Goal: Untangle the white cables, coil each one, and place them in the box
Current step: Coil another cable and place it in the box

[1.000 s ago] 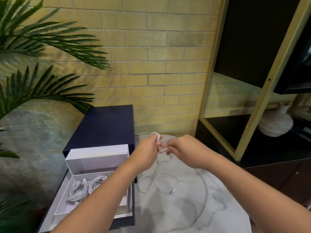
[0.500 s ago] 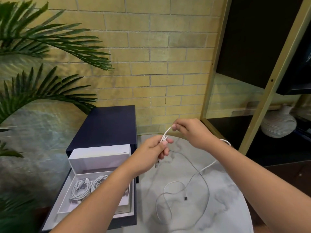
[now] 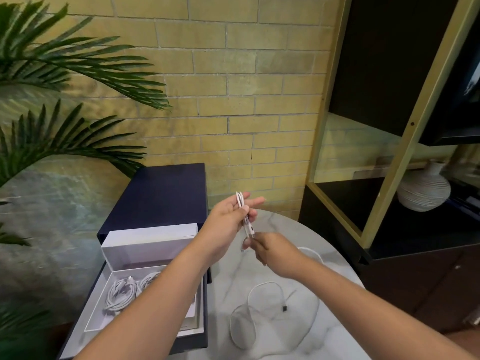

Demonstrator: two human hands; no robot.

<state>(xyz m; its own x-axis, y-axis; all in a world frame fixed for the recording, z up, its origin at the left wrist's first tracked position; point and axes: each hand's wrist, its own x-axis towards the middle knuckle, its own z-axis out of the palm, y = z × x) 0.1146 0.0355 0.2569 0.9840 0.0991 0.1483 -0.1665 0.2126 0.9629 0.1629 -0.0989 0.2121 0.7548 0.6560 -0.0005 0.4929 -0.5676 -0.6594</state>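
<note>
Marble table, box at left edge; left hand, right hand grips both pinch cable.

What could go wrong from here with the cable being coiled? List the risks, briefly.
1. The left hand pins the first loops of the white cable mainly under its thumb, with the fingers fairly straight. The loops may slip and spring open.
2. The loose length appears to lie in crossing loops on the marble table. When the right hand draws it in, it may tighten into a knot, or its connector end may snag.
</note>
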